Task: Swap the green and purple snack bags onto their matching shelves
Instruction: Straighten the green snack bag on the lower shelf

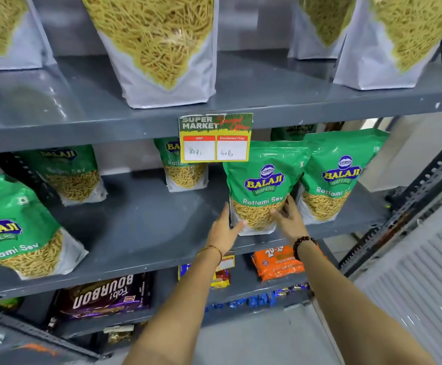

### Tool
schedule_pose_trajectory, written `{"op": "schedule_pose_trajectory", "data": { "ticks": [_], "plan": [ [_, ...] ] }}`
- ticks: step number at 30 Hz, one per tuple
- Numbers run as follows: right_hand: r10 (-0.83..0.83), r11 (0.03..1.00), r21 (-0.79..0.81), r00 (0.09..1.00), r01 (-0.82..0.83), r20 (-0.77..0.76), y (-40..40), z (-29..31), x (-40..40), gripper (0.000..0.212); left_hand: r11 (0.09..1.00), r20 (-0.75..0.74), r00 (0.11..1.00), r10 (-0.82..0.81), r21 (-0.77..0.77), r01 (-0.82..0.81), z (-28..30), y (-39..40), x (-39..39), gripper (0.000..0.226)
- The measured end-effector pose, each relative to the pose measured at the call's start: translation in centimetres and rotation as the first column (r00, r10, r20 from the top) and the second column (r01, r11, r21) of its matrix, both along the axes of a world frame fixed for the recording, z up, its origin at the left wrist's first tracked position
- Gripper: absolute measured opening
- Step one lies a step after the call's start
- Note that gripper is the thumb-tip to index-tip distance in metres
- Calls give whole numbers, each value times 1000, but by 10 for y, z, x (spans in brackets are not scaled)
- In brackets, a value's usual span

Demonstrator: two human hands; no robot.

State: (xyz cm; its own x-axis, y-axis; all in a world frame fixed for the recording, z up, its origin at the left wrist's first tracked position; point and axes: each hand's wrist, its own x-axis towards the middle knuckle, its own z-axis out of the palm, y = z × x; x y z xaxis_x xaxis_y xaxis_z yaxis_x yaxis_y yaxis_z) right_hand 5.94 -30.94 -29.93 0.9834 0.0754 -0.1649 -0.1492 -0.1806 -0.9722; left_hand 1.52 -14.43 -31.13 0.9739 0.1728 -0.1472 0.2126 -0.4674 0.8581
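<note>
A green Ratlami Sev snack bag [263,180] stands upright on the middle grey shelf [140,219], right of centre. My left hand [225,229] presses its lower left edge and my right hand [289,219] grips its lower right corner, so both hands hold this bag. More green bags stand on the same shelf: one close on the right [335,175], one behind at centre [185,169], one at back left [69,172] and one at the front left [17,227]. No purple tops show on the upper-shelf bags [159,48], whose upper parts are cut off.
A price tag [215,138] hangs from the upper shelf's edge just above the held bag. The lower shelf holds a Bourbon biscuit pack [106,296] and an orange packet [277,262]. A perforated metal upright [425,185] and a corrugated shutter [425,285] stand at the right.
</note>
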Motion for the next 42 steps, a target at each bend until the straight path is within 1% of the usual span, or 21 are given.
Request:
{"op": "schedule_pose_trajectory", "data": {
  "ticks": [3,8,13,16,20,22,25,29,33,36,42],
  "plan": [
    [-10,998,55,1000,10,-10,4,0,3,70,994,17,999,34,-102,-32,-6,5,4,70],
    [42,998,47,999,-41,-9,27,-1,3,65,975,69,984,161,-163,-148,-7,28,-4,58],
    [138,990,20,990,-138,-21,65,-7,-2,62,953,112,954,280,-150,-262,-7,67,-26,60],
    [197,980,23,980,-197,-21,91,-13,-5,61,931,115,929,352,-143,-336,-7,90,-39,62],
    [260,965,-14,964,-261,-47,112,-15,-13,54,906,116,903,414,-143,-397,-6,112,-54,60],
    [277,959,-42,958,-281,-74,114,-20,-15,53,904,108,902,417,-147,-401,-8,118,-59,61],
    [311,945,-74,946,-318,-96,113,-26,-16,61,918,56,924,379,-150,-367,-13,123,-63,63],
    [381,911,-119,916,-396,-129,117,-33,-15,58,943,17,950,311,-131,-306,-27,123,-63,54],
    [331,926,-137,932,-351,-151,120,-37,-15,51,926,-16,937,350,-145,-348,-33,121,-64,54],
    [301,933,-152,940,-325,-163,119,-40,-15,46,913,-13,924,383,-149,-380,-35,121,-66,51],
    [303,936,-136,939,-326,-164,117,-42,-15,45,904,-13,915,404,-149,-401,-36,121,-69,48]
  ]
}}
